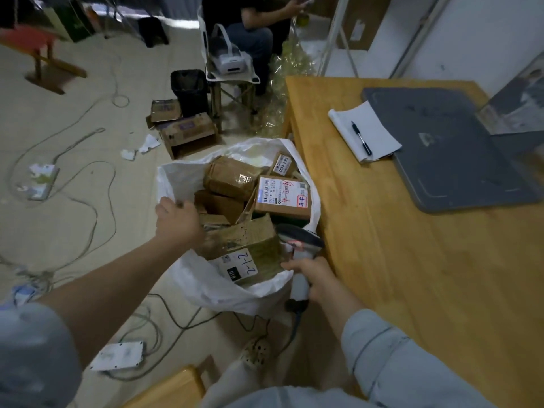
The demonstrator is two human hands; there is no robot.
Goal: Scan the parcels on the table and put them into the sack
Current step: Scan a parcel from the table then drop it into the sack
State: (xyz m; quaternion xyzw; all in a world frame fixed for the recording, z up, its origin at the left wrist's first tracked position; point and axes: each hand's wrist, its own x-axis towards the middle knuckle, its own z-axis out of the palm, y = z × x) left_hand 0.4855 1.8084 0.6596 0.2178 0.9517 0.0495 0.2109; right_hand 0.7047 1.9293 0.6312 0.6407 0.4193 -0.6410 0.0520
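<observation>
A white woven sack (206,284) stands open on the floor against the left edge of the wooden table (412,260). It holds several brown cardboard parcels; the nearest one (247,240) bears a label marked "2-1-2", and another (282,195) shows a printed label with red writing. My left hand (176,219) reaches into the sack's left side at the rim, its fingers hidden behind the parcels. My right hand (312,278) grips the white handle of a barcode scanner (300,245), whose grey head points over the sack.
On the table lie a grey mat (441,148) and a notepad with a pen (362,134). Cables and a power strip (117,354) trail over the floor. Opened cartons (188,136), a black bin (190,89) and a seated person (250,30) are behind the sack.
</observation>
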